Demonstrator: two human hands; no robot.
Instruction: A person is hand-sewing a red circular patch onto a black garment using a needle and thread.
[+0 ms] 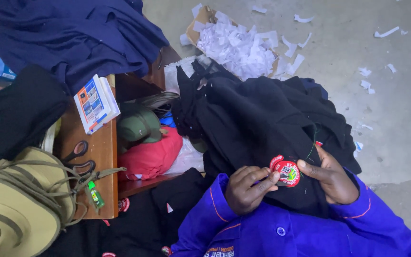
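Note:
A black garment (262, 114) lies heaped over my lap. On its near part sits a round red embroidered badge (287, 172). My left hand (247, 188), in a blue sleeve, pinches the badge's left edge with thumb and fingertips. The fingertips of my right hand (333, 180) press the badge's right edge against the cloth. A thin green thread (313, 143) runs up from my right fingers across the black fabric. Whether there is a needle, I cannot tell.
A wooden table (102, 162) at the left holds scissors (77, 153), a small green bottle (95, 194), a booklet (96, 102), tan hats (20, 204) and navy cloth (72, 33). A green cap (139, 124) and red cloth (151, 157) lie beside it. A cardboard box of paper scraps (236, 45) stands on the concrete floor.

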